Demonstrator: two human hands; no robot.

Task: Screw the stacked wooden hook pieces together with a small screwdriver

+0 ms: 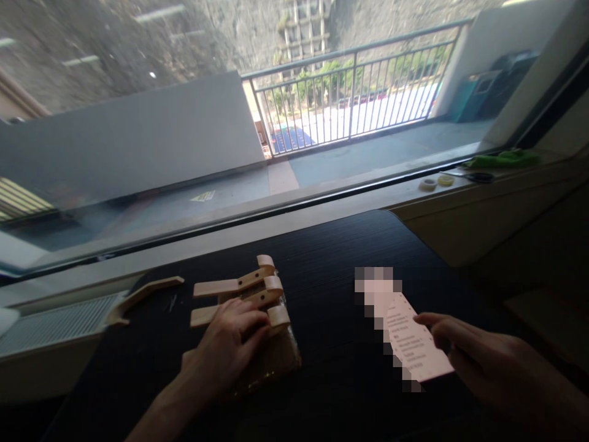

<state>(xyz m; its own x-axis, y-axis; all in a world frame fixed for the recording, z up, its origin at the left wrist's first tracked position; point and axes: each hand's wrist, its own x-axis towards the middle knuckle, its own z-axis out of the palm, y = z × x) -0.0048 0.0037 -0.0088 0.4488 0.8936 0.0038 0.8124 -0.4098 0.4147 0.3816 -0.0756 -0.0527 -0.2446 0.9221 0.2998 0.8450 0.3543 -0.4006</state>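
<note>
My left hand (230,344) lies with curled fingers on a stack of flat wooden pieces (239,288) that rests on a brown board in clear wrap (276,359) on the black table (331,258). Its fingers press on the lowest wooden piece. My right hand (478,362) pinches the near right edge of a pink printed sheet (409,344), partly pixelated, lying flat on the table. One curved wooden piece (142,294) lies apart at the table's far left edge.
A large window runs behind the table, with a balcony railing (354,92) outside. On the sill at the right sit two tape rolls (435,182), scissors (478,177) and a green object (504,159). A vent grille (55,322) lies at the left.
</note>
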